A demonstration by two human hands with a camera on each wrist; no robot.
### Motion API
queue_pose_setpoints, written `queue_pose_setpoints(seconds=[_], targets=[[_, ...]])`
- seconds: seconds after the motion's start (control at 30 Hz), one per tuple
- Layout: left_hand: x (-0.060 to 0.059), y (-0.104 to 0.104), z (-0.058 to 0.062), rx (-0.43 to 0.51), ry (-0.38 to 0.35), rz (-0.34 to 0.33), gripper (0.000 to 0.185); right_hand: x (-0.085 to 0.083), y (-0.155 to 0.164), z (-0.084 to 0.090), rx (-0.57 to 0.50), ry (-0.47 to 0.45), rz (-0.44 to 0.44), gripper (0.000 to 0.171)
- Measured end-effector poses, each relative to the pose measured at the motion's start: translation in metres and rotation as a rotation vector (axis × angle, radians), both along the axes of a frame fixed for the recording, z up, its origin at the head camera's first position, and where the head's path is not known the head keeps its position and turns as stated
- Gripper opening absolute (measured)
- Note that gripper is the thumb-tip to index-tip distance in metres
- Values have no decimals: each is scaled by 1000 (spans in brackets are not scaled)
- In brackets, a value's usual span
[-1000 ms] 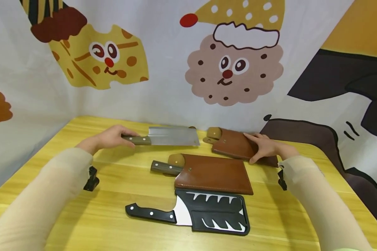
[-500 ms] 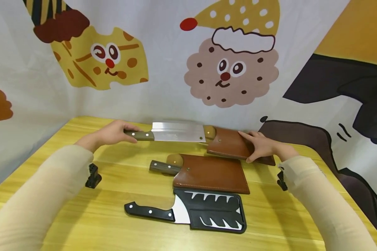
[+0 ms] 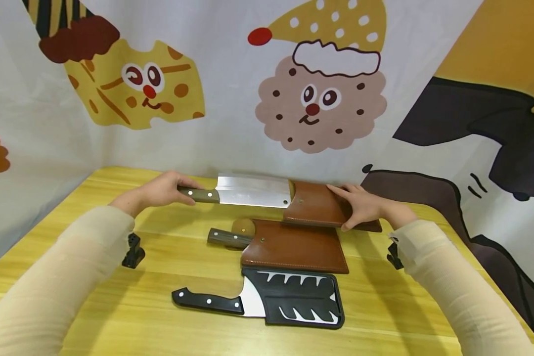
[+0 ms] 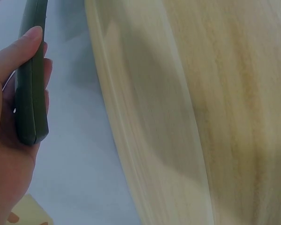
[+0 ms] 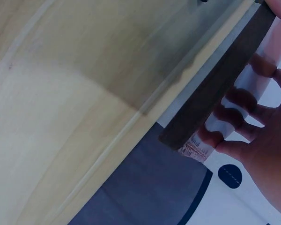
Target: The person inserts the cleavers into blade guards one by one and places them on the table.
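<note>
My left hand grips the olive handle of a cleaver, whose broad bare steel blade points right. The handle also shows between thumb and fingers in the left wrist view. My right hand holds a glossy brown leather sheath across its right part, fingers at the back edge and thumb at the front. The blade's far end is right at the sheath's mouth, overlapping its round tan tab. The right wrist view has the sheath nearly edge-on, with finger reflections on its surface.
Nearer on the wooden table lies a second brown sheath with a dark-handled cleaver in it. In front of that is a black-handled cleaver in a black-and-white cover. A printed cloth hangs behind.
The cleaver has moved right and the sheath left, closing the gap between them. The blade's end now meets the sheath's mouth. The other two cleavers stay put.
</note>
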State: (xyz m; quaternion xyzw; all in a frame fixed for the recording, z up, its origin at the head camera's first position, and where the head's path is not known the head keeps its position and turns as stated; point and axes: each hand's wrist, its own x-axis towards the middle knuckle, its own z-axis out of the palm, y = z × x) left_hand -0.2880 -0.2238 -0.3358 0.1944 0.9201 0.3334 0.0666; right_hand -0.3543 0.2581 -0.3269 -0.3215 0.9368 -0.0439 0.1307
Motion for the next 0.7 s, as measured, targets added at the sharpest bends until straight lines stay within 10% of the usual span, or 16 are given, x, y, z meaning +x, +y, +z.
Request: queue_pose_setpoints(seconds=[0.7], targets=[[0, 27, -2, 78, -16, -126, 37, 7, -13, 5, -17, 11, 28, 114]])
